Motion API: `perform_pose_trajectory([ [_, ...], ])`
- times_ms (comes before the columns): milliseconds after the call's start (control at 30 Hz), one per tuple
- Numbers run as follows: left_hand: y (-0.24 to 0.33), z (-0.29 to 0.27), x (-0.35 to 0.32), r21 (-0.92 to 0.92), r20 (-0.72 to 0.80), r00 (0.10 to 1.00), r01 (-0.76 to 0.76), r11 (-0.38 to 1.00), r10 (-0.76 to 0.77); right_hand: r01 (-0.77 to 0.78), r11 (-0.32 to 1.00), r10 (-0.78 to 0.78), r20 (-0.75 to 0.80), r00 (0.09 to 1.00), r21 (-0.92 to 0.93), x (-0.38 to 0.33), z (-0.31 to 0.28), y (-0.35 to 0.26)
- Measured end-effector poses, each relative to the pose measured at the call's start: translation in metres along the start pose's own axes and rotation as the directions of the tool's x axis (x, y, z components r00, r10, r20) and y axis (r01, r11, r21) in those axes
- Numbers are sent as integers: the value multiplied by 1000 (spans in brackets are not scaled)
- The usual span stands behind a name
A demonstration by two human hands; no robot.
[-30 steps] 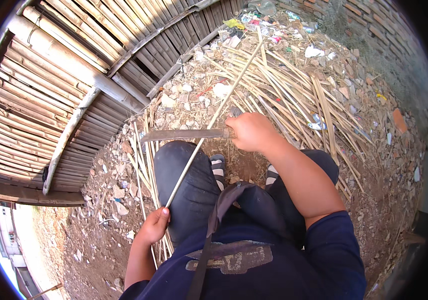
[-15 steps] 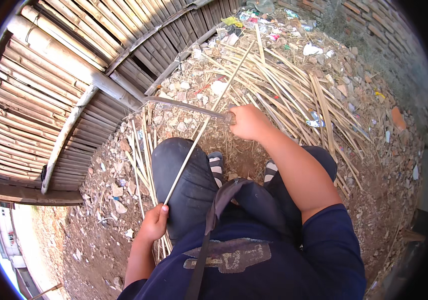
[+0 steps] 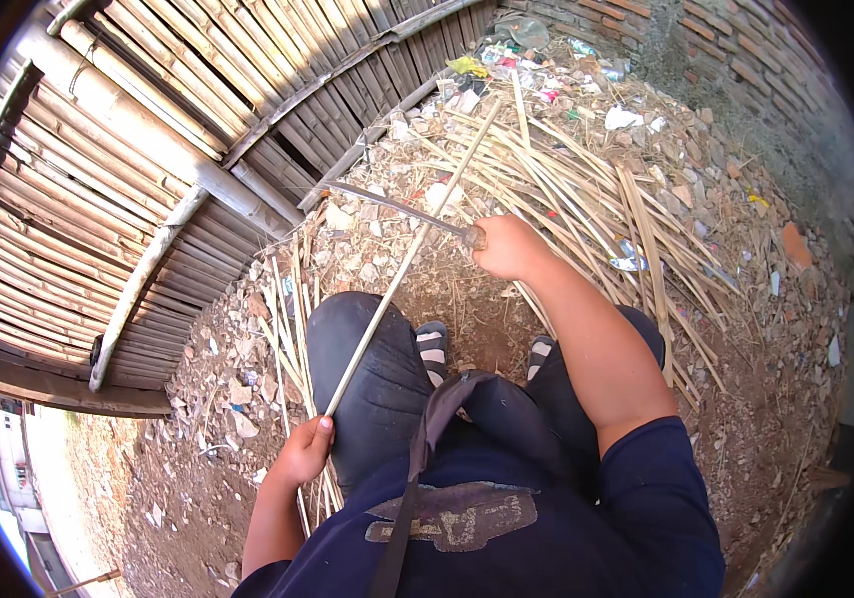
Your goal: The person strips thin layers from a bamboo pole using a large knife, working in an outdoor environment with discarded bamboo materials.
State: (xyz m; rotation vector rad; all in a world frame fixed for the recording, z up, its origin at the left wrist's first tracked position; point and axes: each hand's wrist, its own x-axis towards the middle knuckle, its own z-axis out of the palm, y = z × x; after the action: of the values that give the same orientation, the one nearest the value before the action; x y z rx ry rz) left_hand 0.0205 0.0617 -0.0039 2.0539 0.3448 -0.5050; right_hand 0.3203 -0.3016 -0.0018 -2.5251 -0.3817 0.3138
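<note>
From the head camera I look straight down on my seated body, and my left hand sits low beside my left knee, the forearm coming up from the bottom edge with the wrist bent slightly inward. Its fingers are curled tight around the near end of a long bamboo strip, thumb on top, so the hand is pinching the strip rather than lying flat. My right arm stretches forward and across, elbow half bent, the dark blue sleeve ending above it. My right hand is closed in a fist around the handle of a knife, whose long dull grey blade runs out to the left of the fist and slightly away from me. The blade crosses the strip just left of the right hand; I cannot tell whether the edge bites in or only rests on it. The strip is pale, thin and straight, running from the left hand up over my left knee, past the blade and on beyond the right hand toward the far rubble. Beyond the right hand lies a loose heap of similar strips on dirt and stones. Left of both hands stands a bamboo slat fence.
</note>
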Motion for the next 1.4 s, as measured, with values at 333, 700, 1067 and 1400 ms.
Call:
perform_pose_trajectory([
  [333,9,12,1,228,-116,982,-120,966,149,-5,999,8,-66,998,42,1,4,3],
  [700,2,-5,-15,-320,208,973,169,932,-105,262,941,-266,10,964,-217,-35,-4,-21],
  [1067,4,21,-30,164,-185,972,-117,980,147,278,946,-282,-1,959,-169,-30,-11,-25],
  [1400,26,23,-29,365,-386,891,-91,926,239,272,942,-264,68,962,-196,-27,2,-34],
])
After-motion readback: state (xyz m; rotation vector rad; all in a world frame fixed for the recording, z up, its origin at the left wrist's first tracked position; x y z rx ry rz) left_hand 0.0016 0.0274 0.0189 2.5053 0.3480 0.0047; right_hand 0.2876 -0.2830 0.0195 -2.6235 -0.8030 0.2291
